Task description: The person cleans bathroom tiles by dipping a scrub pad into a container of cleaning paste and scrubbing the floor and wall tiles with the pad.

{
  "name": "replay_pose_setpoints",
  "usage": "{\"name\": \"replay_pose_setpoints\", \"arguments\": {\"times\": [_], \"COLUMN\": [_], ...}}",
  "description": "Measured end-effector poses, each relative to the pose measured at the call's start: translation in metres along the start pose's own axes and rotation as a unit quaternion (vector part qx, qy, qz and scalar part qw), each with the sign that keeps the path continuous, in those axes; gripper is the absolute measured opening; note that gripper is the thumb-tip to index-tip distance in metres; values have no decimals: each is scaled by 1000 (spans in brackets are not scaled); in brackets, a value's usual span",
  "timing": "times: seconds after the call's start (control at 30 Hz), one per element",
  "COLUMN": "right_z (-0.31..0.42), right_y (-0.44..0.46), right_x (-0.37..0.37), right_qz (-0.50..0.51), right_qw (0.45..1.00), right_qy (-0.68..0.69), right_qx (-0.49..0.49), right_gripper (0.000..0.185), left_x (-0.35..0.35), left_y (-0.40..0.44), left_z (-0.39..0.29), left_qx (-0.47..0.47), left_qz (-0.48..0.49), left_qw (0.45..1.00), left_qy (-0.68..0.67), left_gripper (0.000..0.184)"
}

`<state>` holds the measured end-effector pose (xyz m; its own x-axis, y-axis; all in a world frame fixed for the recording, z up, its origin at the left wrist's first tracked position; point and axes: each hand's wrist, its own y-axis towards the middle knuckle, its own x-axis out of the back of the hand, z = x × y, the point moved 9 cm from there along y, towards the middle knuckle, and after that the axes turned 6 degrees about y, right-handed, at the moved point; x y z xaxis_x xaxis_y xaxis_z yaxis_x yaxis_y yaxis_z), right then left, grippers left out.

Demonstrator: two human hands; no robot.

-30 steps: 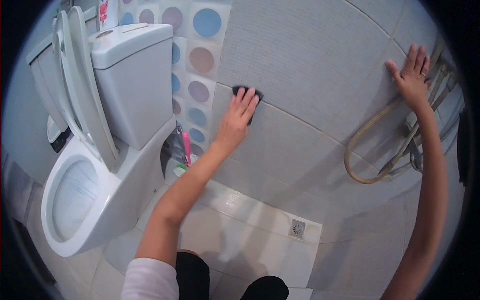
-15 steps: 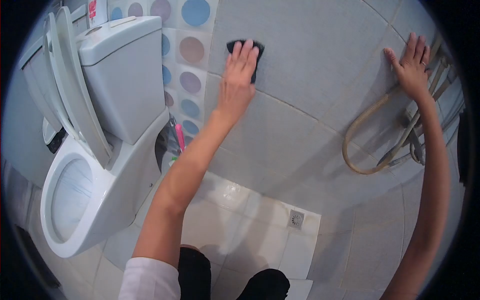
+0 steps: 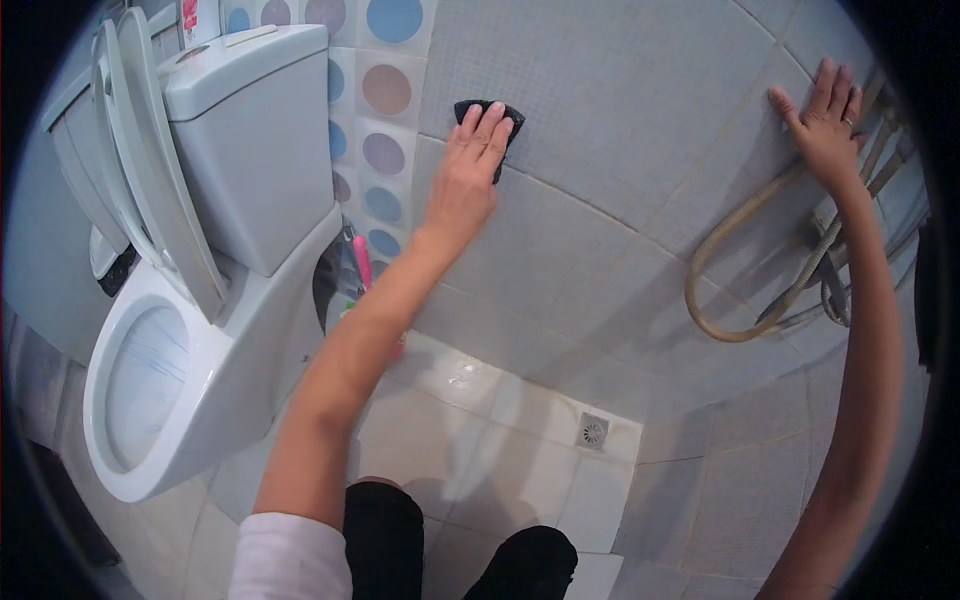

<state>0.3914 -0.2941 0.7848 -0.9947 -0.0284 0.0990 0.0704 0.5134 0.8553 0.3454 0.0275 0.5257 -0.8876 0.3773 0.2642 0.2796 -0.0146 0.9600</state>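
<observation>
My left hand (image 3: 466,185) presses a black scouring pad (image 3: 514,117) flat against the grey wall tiles (image 3: 610,120). Its fingers lie over the pad, whose dark edges show past the fingertips and beside the palm. Just under the pad runs a grout line. Over to the right, my right hand (image 3: 828,130) rests on the wall with fingers spread and a ring on one of them; nothing is held in it. Close by hangs a beige shower hose (image 3: 700,265), looping below that hand.
At left stands a white toilet (image 3: 240,330) with its lid up and a box (image 3: 201,22) on the tank. A pink-handled brush (image 3: 362,260) is in the corner behind it. A drain (image 3: 593,431) sits in the floor by the wall.
My left hand and the pad have slid a little downward on the wall, toward the grout line. My right hand keeps its place on the tiles.
</observation>
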Motion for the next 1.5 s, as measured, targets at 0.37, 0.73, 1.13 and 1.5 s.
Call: {"name": "replay_pose_setpoints", "arguments": {"times": [0.37, 0.73, 1.13, 1.5], "right_z": [2, 0, 9, 6], "right_y": [1, -2, 1, 1], "right_x": [0, -1, 3, 0], "right_qz": [-5, 13, 22, 26], "right_qw": [1000, 1000, 999, 999], "right_qy": [1, -4, -6, -18], "right_qx": [5, 6, -23, -27], "right_gripper": [99, 94, 99, 101], "left_x": [-14, 4, 13, -32], "left_y": [-19, 156, 104, -23], "left_z": [-7, -4, -40, -44], "left_qx": [21, 49, -83, -83], "left_qz": [21, 107, -85, 17], "left_qw": [999, 992, 993, 996], "left_qy": [-16, -37, 18, -10], "left_gripper": [80, 70, 57, 52]}}
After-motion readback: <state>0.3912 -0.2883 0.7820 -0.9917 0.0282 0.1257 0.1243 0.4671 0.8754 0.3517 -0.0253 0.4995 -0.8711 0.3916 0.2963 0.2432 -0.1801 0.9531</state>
